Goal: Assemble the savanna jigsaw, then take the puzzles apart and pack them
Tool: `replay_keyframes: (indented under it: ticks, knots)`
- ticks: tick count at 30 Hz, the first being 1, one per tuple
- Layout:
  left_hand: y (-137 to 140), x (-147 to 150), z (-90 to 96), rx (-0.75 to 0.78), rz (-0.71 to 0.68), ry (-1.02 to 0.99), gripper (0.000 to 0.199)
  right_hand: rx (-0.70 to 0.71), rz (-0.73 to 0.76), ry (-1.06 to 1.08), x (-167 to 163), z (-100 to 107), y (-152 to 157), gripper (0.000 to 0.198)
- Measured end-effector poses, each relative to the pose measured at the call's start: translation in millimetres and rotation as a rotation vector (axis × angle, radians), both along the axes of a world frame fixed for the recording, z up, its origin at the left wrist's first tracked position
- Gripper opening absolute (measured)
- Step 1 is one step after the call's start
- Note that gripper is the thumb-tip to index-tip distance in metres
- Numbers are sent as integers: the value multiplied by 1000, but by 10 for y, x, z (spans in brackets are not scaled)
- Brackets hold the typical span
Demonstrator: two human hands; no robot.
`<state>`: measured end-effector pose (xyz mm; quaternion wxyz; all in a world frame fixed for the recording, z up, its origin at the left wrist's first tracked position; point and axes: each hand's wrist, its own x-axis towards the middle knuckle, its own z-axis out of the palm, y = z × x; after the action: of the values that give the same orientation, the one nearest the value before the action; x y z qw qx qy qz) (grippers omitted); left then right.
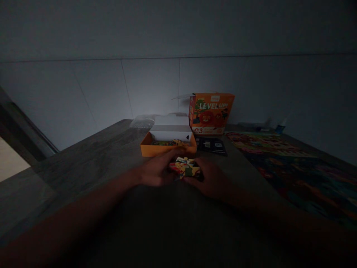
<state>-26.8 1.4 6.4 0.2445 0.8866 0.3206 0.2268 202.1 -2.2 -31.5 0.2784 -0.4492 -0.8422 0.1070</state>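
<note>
Between my two hands is a small stack of colourful jigsaw puzzle pieces (185,169), red, yellow and green on top. My left hand (157,171) closes on the stack from the left, its fingers curled round the far side. From the right, my right hand (210,176) grips the same pieces, thumb at the near edge. Just beyond the hands sits an open orange box (169,150) with its white lid flap raised. More puzzle pieces (178,142) lie inside it.
Behind stands an upright orange "LEVEL UP!" box (212,115) against the wall. A dark printed packet (211,145) lies before it. On the right spreads a large colourful puzzle picture (292,167). Clear plastic wrap (142,121) is at the back left of the grey table (92,152).
</note>
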Motion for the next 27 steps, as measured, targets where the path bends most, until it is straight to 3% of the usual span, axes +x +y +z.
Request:
replay_keyframes:
  ticks: [3,6,11,16,27]
  knots:
    - [28,-60,56,65,79,245,56,-43,-39,-41,2,-8,0,46]
    - [38,-59,56,38,122,365,62,-22,-30,-41,7,-26,2,47]
    - [16,10,-42,50,86,313,73,-17,-10,-53,13,-70,14,51]
    - [13,43,-104,90,103,255,61,-16,-25,-16,8,-71,24,45]
    - [26,56,-37,269,86,150,36,15,50,74,25,15,30,22]
